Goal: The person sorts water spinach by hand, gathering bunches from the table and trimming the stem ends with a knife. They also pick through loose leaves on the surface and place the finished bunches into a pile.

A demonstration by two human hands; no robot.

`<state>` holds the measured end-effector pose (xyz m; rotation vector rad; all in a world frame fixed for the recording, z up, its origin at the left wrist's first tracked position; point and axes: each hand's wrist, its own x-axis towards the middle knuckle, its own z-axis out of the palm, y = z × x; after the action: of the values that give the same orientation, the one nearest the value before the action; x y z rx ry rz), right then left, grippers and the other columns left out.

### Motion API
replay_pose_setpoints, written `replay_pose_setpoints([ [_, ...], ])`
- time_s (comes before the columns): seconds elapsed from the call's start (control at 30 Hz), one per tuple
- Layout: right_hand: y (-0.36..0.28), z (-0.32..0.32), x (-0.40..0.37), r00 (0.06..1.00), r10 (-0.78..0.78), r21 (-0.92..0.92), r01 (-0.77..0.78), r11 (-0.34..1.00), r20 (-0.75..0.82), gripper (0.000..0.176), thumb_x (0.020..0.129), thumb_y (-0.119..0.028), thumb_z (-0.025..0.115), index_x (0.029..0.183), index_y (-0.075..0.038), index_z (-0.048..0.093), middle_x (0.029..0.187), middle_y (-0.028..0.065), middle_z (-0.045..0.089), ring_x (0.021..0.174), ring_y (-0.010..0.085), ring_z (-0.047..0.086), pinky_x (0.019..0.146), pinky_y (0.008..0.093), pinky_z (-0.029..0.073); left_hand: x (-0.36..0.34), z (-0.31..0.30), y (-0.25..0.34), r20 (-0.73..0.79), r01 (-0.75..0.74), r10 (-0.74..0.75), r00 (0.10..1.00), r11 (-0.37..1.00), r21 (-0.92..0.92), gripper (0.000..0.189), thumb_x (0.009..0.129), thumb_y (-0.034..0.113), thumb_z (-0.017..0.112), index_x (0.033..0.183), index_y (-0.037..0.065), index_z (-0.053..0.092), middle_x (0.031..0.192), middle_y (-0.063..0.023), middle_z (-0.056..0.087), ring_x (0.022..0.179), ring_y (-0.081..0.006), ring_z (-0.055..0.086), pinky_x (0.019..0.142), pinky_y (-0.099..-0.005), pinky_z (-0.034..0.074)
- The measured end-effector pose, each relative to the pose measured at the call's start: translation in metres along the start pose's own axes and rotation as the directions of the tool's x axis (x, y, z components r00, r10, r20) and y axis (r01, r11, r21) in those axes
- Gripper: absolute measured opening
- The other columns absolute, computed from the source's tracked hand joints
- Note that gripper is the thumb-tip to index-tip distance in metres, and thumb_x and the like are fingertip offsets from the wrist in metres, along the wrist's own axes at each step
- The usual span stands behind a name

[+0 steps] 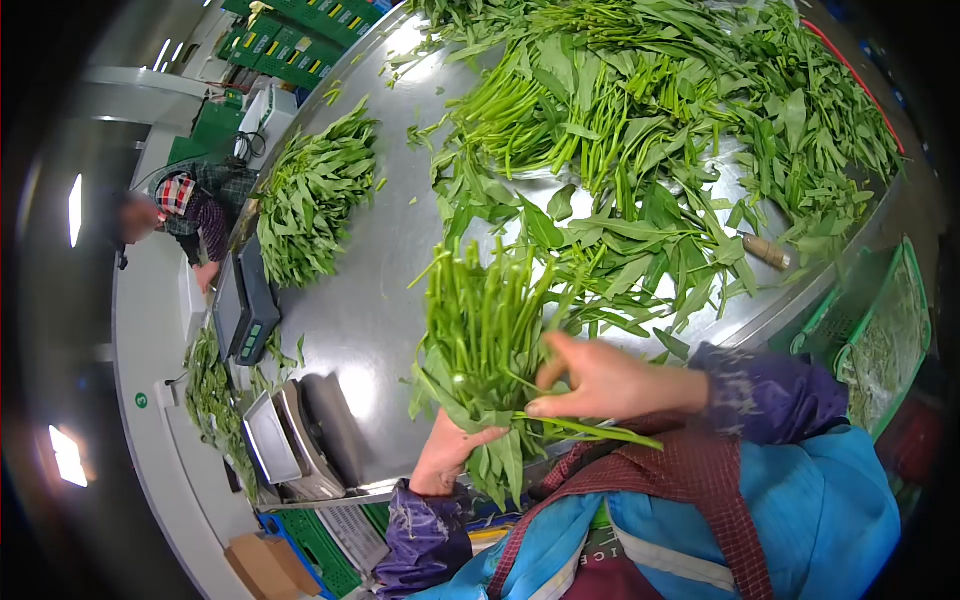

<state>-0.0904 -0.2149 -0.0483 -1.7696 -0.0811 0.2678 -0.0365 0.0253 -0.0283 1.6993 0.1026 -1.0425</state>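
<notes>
A bundle of leafy green stems (475, 320) stands upright near the table's front edge, cut ends up and leaves hanging below. My left hand (450, 452) is wrapped round the lower part of the bundle. At the bundle's right side, my right hand (605, 378) pinches a loose green stem (600, 432) that points right. Beyond my hands a large heap of the same greens (600, 110) covers the far and right part of the metal table (385, 300). A knife with a wooden handle (766, 251) lies among loose leaves at the right.
At the left lie another pile of greens (318, 195), a digital scale (246, 300) and a second metal scale (290, 440). A co-worker (195, 205) leans at the far left. Green crates (290, 45) are stacked at the back; a lined green crate (885, 335) is at the right.
</notes>
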Motion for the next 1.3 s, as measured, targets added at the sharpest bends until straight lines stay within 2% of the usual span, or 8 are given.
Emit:
replay_pose_setpoints([
  [0.1, 0.011, -0.013, 0.015, 0.984, -0.179, 0.079, 0.179, 0.981, -0.011, 0.025, 0.082, -0.023, 0.054, 0.084, 0.001, 0.059, 0.064, 0.0121, 0.058, 0.054, 0.0192, 0.054, 0.052, 0.0292, 0.044, -0.004, 0.005, -0.001, -0.010, -0.008, 0.008, 1.000, 1.000, -0.006, 0.067, 0.063, -0.004, 0.073, 0.122, 0.001, 0.041, 0.114, -0.0076, 0.053, 0.105, -0.0175, 0.050, 0.089, -0.0316, 0.041],
  [0.2, -0.017, -0.091, 0.001, 0.928, 0.246, 0.509, -0.074, 0.858, -0.280, 0.018, 0.084, -0.019, 0.051, 0.090, -0.004, 0.058, 0.061, -0.0001, 0.051, 0.050, 0.0044, 0.048, 0.039, 0.0202, 0.038, -0.007, -0.009, -0.011, -0.015, 0.039, -0.040, 0.999, 0.997, -0.061, 0.068, 0.064, -0.002, 0.072, 0.124, 0.002, 0.040, 0.115, -0.0074, 0.052, 0.106, -0.0184, 0.049, 0.091, -0.0320, 0.039],
  [0.23, 0.001, -0.116, -0.002, 0.939, 0.031, 0.652, 0.214, 0.727, -0.342, 0.021, 0.085, -0.024, 0.052, 0.092, -0.005, 0.056, 0.063, -0.0005, 0.052, 0.051, 0.0019, 0.047, 0.034, 0.0179, 0.035, -0.008, -0.012, -0.016, -0.028, 0.102, -0.105, 0.994, 0.990, -0.102, 0.068, 0.064, -0.001, 0.071, 0.124, 0.002, 0.040, 0.115, -0.0073, 0.052, 0.106, -0.0186, 0.049, 0.091, -0.0320, 0.039],
  [0.37, 0.018, -0.068, 0.011, 0.952, -0.110, 0.126, 0.151, 0.981, -0.286, 0.029, 0.084, -0.029, 0.055, 0.080, -0.001, 0.055, 0.058, 0.0035, 0.053, 0.051, 0.0132, 0.052, 0.049, 0.0299, 0.044, -0.005, 0.000, -0.012, 0.032, 0.102, -0.097, 0.995, 0.977, -0.189, 0.065, 0.064, 0.000, 0.070, 0.122, 0.002, 0.043, 0.112, -0.0071, 0.054, 0.104, -0.0189, 0.050, 0.090, -0.0314, 0.039],
  [0.67, 0.028, -0.038, 0.008, 0.999, 0.009, -0.132, -0.014, 0.991, -0.041, 0.026, 0.074, -0.021, 0.056, 0.068, 0.004, 0.054, 0.056, 0.0176, 0.052, 0.051, 0.0294, 0.051, 0.053, 0.0375, 0.042, -0.012, 0.014, -0.006, 0.044, 0.105, -0.099, 0.994, 0.982, -0.157, 0.062, 0.065, 0.001, 0.071, 0.121, 0.002, 0.045, 0.112, -0.0071, 0.055, 0.105, -0.0182, 0.050, 0.092, -0.0313, 0.039],
  [0.83, 0.001, -0.096, -0.014, 0.964, 0.234, 0.545, -0.129, 0.829, -0.127, 0.017, 0.074, -0.018, 0.055, 0.078, -0.002, 0.060, 0.069, 0.0021, 0.058, 0.063, 0.0107, 0.055, 0.054, 0.0244, 0.042, -0.020, 0.008, -0.004, 0.147, 0.140, -0.133, 0.980, 0.989, -0.039, 0.065, 0.064, -0.001, 0.070, 0.123, 0.002, 0.043, 0.113, -0.0078, 0.053, 0.106, -0.0186, 0.050, 0.092, -0.0309, 0.038],
  [1.0, 0.001, -0.120, -0.025, 0.950, -0.045, 0.277, 0.135, 0.951, -0.309, 0.021, 0.074, -0.007, 0.055, 0.094, -0.004, 0.061, 0.081, 0.0031, 0.061, 0.067, 0.0079, 0.056, 0.060, 0.0228, 0.046, -0.015, 0.005, -0.013, 0.120, 0.175, -0.164, 0.979, 0.980, -0.096, 0.066, 0.064, -0.001, 0.070, 0.124, 0.002, 0.041, 0.113, -0.0080, 0.053, 0.105, -0.0183, 0.050, 0.091, -0.0310, 0.039],
  [1.3, -0.001, -0.021, -0.002, 0.969, -0.182, 0.270, 0.132, 0.954, 0.168, 0.025, 0.081, -0.025, 0.059, 0.093, -0.004, 0.056, 0.056, 0.0006, 0.053, 0.046, 0.0058, 0.048, 0.042, 0.0229, 0.037, -0.006, 0.019, -0.011, 0.090, 0.005, -0.006, 0.996, 1.000, 0.014, 0.061, 0.065, 0.002, 0.074, 0.120, 0.002, 0.045, 0.111, -0.0058, 0.055, 0.102, -0.0172, 0.052, 0.089, -0.0311, 0.041],
])
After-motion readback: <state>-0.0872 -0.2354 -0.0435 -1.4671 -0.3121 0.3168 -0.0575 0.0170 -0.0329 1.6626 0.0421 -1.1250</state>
